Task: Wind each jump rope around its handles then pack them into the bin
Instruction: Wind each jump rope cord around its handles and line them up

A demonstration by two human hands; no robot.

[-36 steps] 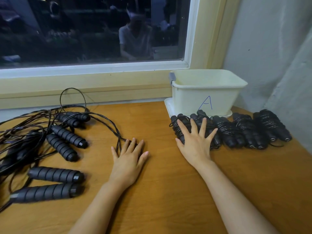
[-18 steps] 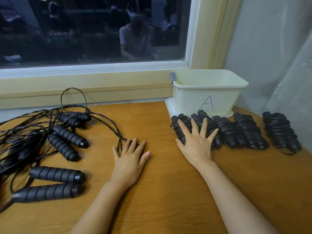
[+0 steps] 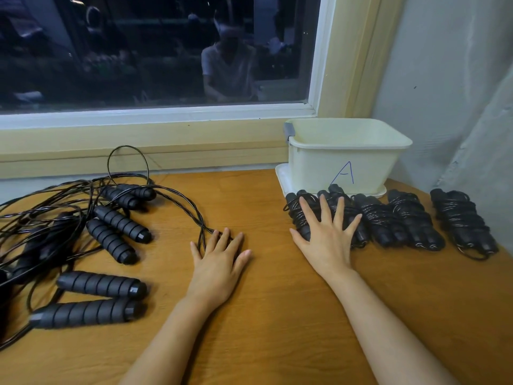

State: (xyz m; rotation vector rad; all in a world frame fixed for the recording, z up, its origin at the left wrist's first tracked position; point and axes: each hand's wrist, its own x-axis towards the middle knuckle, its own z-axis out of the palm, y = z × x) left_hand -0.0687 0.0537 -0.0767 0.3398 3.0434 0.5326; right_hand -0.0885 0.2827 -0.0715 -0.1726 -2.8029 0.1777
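**Head view: both hands flat on the bench, loose ropes to the left, wound ones to the right**

Nearest, the bench (image 3: 277, 315) carries both forearms. The left hand (image 3: 219, 262) lies flat, its grip open and holding nothing. Its fingertips touch a loop of cord (image 3: 204, 232) that runs out from the loose jump ropes (image 3: 55, 207) on the left. Two foam handles (image 3: 101, 284) lie side by side just left of that hand, and more sit further back in the tangle.

The right hand (image 3: 324, 240) is flat too, fingers spread and grip open. It presses on the leftmost of a row of wound bundles (image 3: 408, 220).

Just behind the row stands the cream bin (image 3: 341, 159), marked A, on a flat tray (image 3: 281, 176). No rope shows in what can be seen of its inside, though the bottom is hidden. Beyond it is the dark window (image 3: 155, 51).

Winding looks part done and packing not yet begun. For the next rope, it seems best to take the two near handles and check that they share one cord. That cord should then come out of the tangle slowly, so it does not drag its neighbours along. Hold the handles together and parallel, wrap snugly from one end to the other, and tuck the tail under the last turn. When packing, close the grip across the wraps rather than on one handle, or the coil may spring loose.
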